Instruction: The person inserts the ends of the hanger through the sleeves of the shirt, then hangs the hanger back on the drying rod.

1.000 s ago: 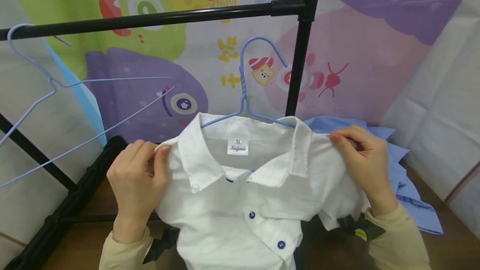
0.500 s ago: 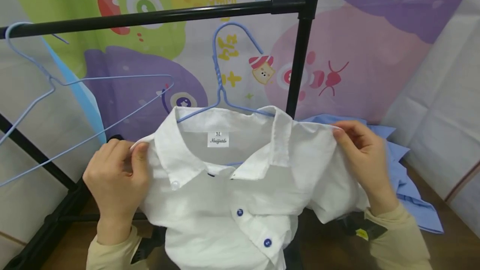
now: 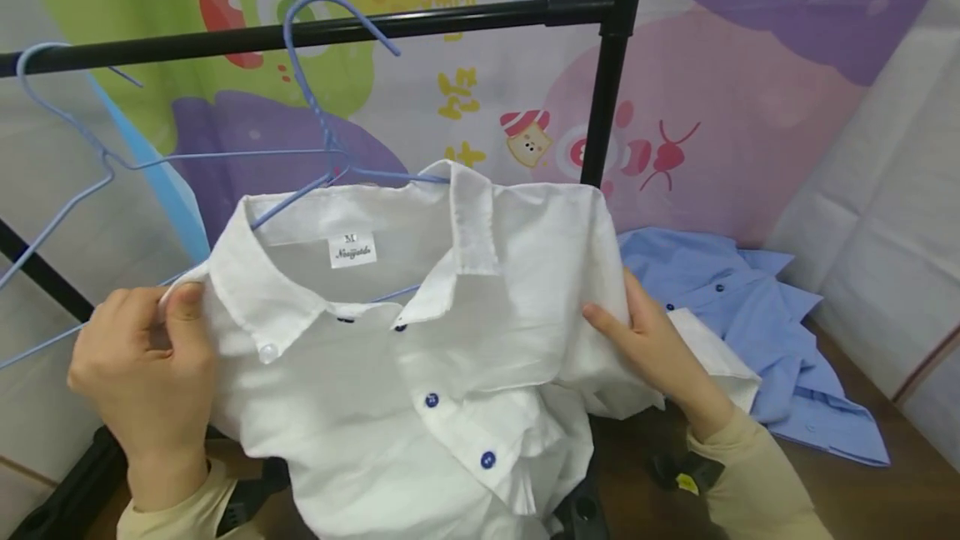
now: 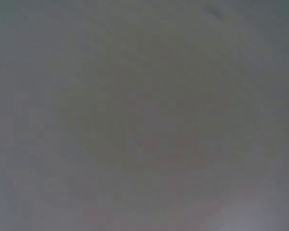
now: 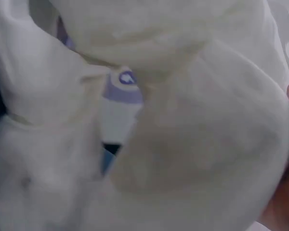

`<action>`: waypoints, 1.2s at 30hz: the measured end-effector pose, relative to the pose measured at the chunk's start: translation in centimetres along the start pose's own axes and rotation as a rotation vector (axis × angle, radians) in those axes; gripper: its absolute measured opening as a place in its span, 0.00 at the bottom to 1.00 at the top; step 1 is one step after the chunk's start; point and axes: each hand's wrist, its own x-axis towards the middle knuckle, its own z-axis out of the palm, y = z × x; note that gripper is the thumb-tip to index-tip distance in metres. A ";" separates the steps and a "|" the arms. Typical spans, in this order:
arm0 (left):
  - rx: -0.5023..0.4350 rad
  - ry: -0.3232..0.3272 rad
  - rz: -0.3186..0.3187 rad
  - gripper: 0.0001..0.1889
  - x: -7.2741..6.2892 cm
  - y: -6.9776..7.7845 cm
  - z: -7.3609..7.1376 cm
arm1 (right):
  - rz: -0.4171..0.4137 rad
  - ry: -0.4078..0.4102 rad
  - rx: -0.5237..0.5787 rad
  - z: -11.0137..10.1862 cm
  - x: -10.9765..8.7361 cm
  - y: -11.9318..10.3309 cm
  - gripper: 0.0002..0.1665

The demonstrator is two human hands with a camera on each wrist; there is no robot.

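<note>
1. We see the short-sleeved white cotton shirt with dark blue buttons (image 3: 337,415) held up between both hands, in front of the round black metal rail (image 3: 480,19).
2. We see the left hand (image 3: 142,373) pinching one shoulder of it, thumb in front and fingers curled.
3. We see the right hand (image 3: 663,348) gripping the opposite sleeve, thumb on the front and fingers partly hidden behind the cloth.
4. We find the thin blue wire hanger (image 3: 324,125) inside the shirt, its arms under the collar; its hook overlaps the rail, but we cannot tell whether they touch.
5. We notice a second blue wire hanger (image 3: 107,165) hooked over the rail, at the left.
6. We see a rumpled light-blue buttoned shirt (image 3: 780,340) on the brown surface (image 3: 840,490), near the right hand.
7. Our left wrist view is too blurred to read; white cloth fills most of the right.
</note>
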 end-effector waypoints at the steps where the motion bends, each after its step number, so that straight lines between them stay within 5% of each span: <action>1: 0.014 0.003 -0.008 0.29 0.1 -0.2 -0.2 | -0.001 -0.026 0.003 0.4 0.0 0.1 0.32; 12: 0.114 0.036 -0.079 0.30 0.9 -1.9 -1.5 | 0.018 -0.256 0.048 3.4 -0.1 0.8 0.49; 20: 0.154 0.064 -0.144 0.29 0.8 -2.8 -2.1 | 0.126 -0.266 -0.005 5.8 -0.6 0.8 0.57; 28: 0.242 0.064 -0.296 0.26 1.1 -2.0 -2.9 | 0.181 -0.294 -0.116 7.9 -1.6 -0.3 0.74; 36: 0.262 0.100 -0.338 0.26 0.9 -1.7 -2.8 | 0.154 -0.366 -0.036 8.2 -0.7 -0.4 0.77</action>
